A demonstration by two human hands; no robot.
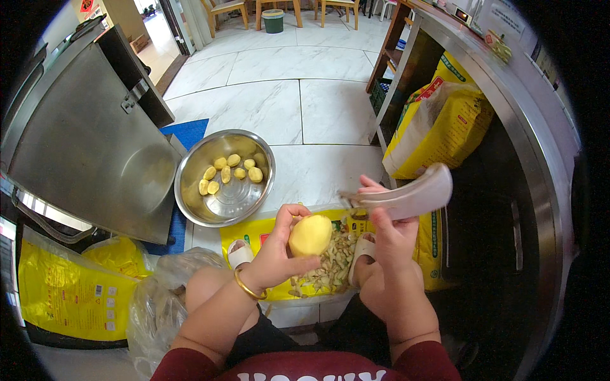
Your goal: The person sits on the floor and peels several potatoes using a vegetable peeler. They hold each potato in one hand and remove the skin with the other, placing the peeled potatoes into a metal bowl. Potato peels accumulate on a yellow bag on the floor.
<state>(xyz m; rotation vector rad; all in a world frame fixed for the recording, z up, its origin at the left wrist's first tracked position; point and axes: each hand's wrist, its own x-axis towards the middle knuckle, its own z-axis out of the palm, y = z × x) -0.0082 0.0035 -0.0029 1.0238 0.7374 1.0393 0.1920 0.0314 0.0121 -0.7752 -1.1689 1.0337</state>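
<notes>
My left hand [271, 264] holds a peeled yellow potato [310, 235], fingers behind it and thumb along its lower edge. In my right hand [396, 240] is a hand peeler [421, 193] with a broad, pale, curved handle. It is blurred, and its narrow dark end points left, a little apart from the potato. Below both hands, a heap of potato peelings [331, 269] lies on a flattened yellow plastic sack [243, 233] between my feet. Beyond my left hand, a round stainless steel basin [233, 195] contains several peeled potatoes [226, 174].
A steel cabinet [95, 128] stands at the left, by a blue mat [193, 133]. Clear plastic bags [155, 305] and a yellow sack [71, 290] are beside my left leg. Another yellow sack [441, 128] sits under the steel counter [519, 119] at right. A bin [273, 23] stands far ahead.
</notes>
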